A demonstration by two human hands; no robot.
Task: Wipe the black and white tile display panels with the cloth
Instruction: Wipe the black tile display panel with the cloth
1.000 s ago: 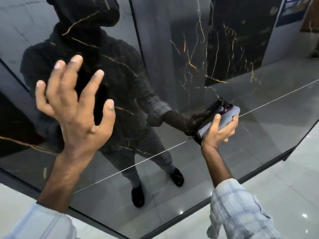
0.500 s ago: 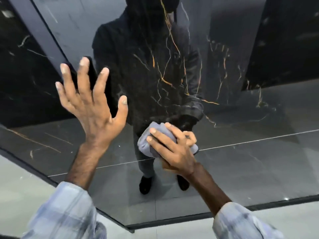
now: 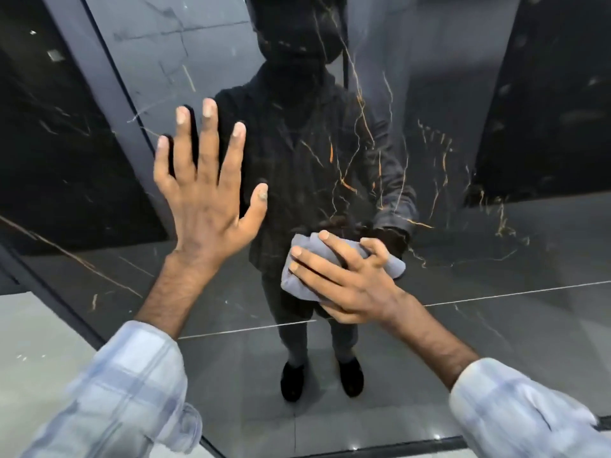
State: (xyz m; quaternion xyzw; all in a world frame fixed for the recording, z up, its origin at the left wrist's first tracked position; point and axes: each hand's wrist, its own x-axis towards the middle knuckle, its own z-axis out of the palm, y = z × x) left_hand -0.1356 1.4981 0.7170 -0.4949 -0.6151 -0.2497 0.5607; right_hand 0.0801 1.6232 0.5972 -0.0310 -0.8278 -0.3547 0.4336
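1. Fingers (image 3: 208, 137) of the left hand (image 3: 205, 200) are spread straight at the panel (image 3: 496, 325); whether they touch it I cannot tell. The right hand (image 3: 350, 289) grips the bunched cloth (image 3: 297, 282) against mid-panel.
2. Risk: the bare left palm may smear the gloss, and the wadded cloth may streak.
3. A second ago the cloth was nearer the right edge and the left fingers were bent.
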